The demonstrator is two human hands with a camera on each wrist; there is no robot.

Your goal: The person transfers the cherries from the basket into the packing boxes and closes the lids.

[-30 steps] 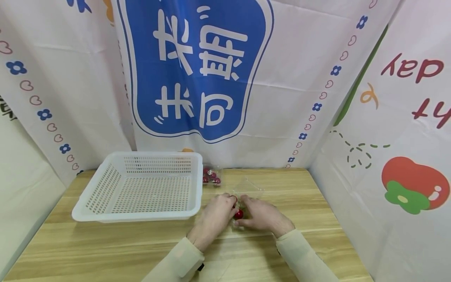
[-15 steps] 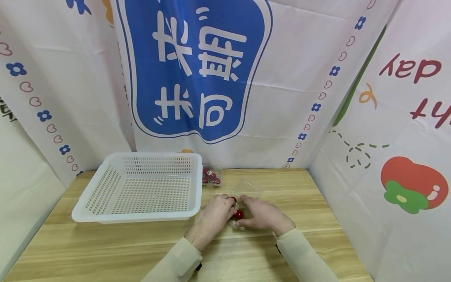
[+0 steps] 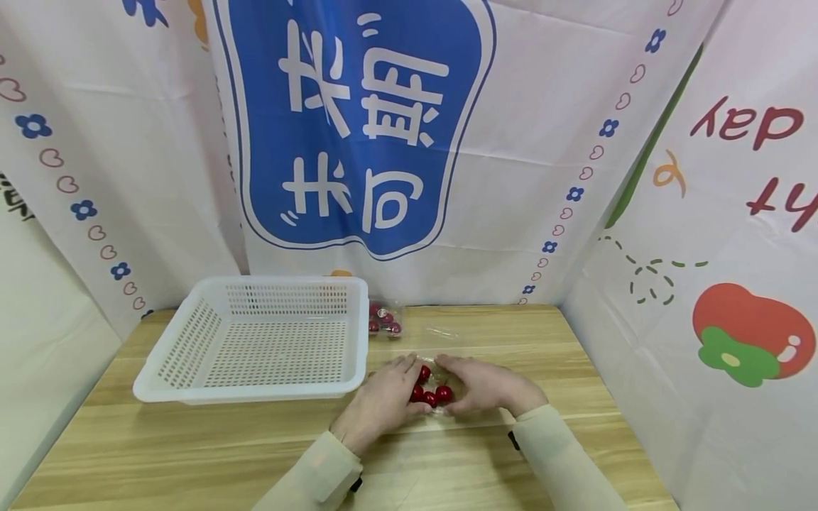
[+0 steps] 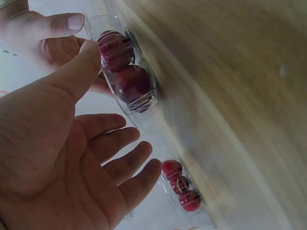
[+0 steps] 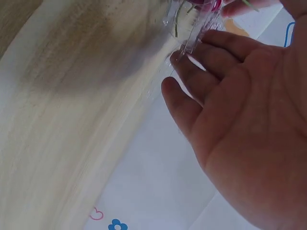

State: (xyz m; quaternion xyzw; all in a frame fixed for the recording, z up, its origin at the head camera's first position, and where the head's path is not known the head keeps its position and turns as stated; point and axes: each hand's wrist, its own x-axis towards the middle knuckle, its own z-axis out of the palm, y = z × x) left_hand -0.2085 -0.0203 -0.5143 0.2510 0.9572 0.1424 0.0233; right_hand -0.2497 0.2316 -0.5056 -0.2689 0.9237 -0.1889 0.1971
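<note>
Between both hands on the table sits a clear plastic box [image 4: 144, 103] of red cherries [image 3: 430, 399], its clear lid [image 3: 442, 331] folded back away from me. My left hand [image 3: 385, 397] lies along the box's left side with loosely extended fingers. In the left wrist view its thumb touches or nearly touches the box rim. My right hand [image 3: 482, 385] is at the right side, fingers extended; in the right wrist view some fingertips meet the box wall. A few green stems [image 5: 176, 21] show inside the box. The hands hide part of its sides.
A white perforated basket [image 3: 249, 394] stands on the wooden table [image 3: 255, 454] to the left. Behind its right corner is a second clear box [image 3: 385, 319] with several cherries. Printed cloth [image 3: 511, 177] hangs behind the table and at its sides.
My left fingers have drawn back from over the cherries to the box's left side, so more cherries show. The lid's far edge now appears farther left.
</note>
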